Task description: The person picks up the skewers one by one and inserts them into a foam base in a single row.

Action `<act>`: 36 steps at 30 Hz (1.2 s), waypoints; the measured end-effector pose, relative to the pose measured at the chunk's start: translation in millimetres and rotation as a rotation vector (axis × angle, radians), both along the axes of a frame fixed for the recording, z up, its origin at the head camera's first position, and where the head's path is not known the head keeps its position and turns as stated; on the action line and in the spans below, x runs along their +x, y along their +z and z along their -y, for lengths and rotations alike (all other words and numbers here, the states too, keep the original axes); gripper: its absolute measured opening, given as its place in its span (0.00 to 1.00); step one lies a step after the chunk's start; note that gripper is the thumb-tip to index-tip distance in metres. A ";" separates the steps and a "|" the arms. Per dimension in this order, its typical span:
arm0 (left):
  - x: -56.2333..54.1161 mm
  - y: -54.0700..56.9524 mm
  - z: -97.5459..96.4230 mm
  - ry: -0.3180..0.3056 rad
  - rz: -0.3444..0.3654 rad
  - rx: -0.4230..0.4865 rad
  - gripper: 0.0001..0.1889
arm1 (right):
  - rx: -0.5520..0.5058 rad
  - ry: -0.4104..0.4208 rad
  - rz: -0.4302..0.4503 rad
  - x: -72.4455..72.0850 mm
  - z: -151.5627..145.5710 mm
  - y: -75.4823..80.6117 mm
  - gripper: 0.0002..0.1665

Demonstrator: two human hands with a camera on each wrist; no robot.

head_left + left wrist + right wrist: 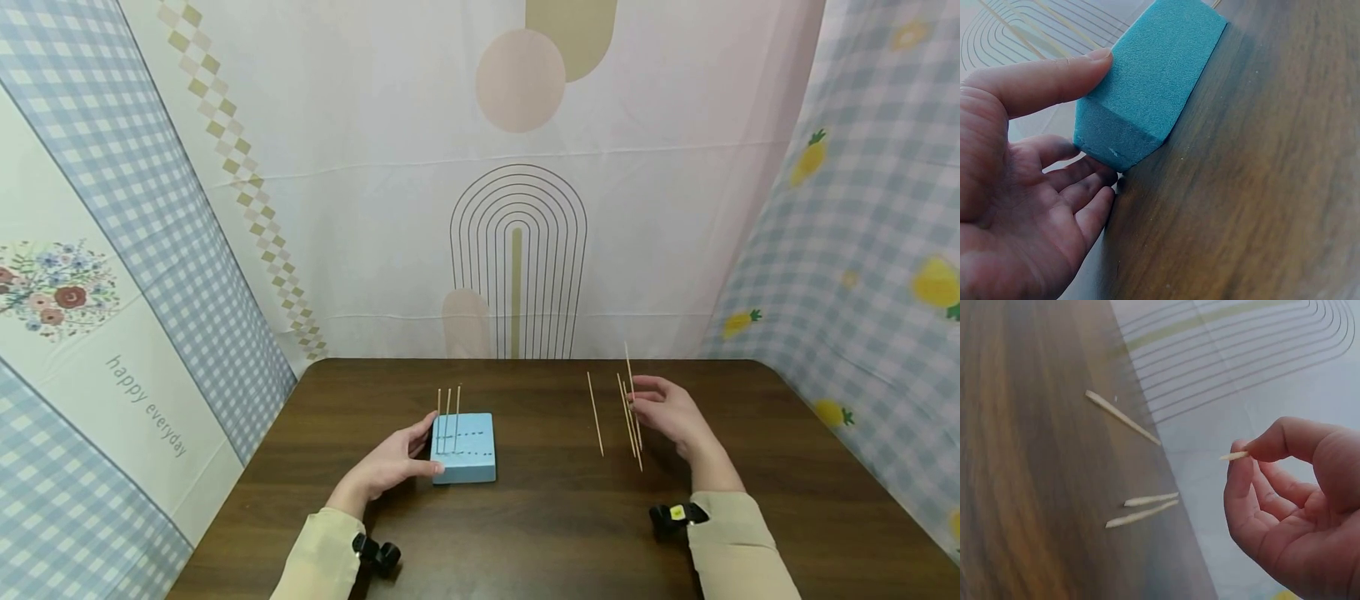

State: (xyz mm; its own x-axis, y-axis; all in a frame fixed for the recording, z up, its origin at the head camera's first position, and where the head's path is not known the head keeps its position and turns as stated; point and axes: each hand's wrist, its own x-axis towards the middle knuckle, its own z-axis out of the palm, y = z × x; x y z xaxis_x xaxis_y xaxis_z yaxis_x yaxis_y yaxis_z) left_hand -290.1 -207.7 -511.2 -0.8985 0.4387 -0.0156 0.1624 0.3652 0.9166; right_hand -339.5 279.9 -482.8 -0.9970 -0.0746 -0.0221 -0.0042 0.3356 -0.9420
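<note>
A light blue foam block (pixel 468 473) with rows of dark dots on top lies on the table at centre left. Three thin wooden skewers (pixel 448 417) stand upright near its left side. My left hand (pixel 388 461) holds the block by its left end; in the left wrist view the thumb (pixel 1066 81) presses one edge and the fingers curl at the end face. Off to the right, my right hand (pixel 667 412) pinches another skewer (pixel 628 365) between thumb and fingertips, its pointed tip showing in the right wrist view.
Loose skewers lie on the brown wooden table (pixel 540 533): one skewer (pixel 595 414) apart on the left, two more beside the right hand. Behind the table hangs a patterned cloth (pixel 375 250), with checked cloths on both sides.
</note>
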 end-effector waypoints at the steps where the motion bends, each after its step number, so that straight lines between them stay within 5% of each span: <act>1: -0.3 -0.2 0.2 0.000 0.000 0.000 0.54 | -0.009 0.004 -0.008 0.3 2.2 1.9 0.35; 16: -0.1 2.1 -0.2 -0.006 -0.004 0.000 0.54 | -0.131 0.035 -0.076 4.8 37.8 23.9 0.30; 36: 1.1 1.9 -0.8 -0.008 -0.005 0.000 0.54 | -0.159 0.106 -0.110 10.5 87.0 13.7 0.15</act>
State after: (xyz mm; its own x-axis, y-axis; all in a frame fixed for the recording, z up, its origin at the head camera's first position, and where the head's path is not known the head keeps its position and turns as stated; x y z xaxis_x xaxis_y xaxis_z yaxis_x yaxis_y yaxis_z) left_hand -289.0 -206.8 -509.3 -0.8948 0.4462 -0.0107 0.1702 0.3634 0.9159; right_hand -329.0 193.0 -469.1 -0.9791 -0.1732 0.1064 -0.1370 0.1751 -0.9750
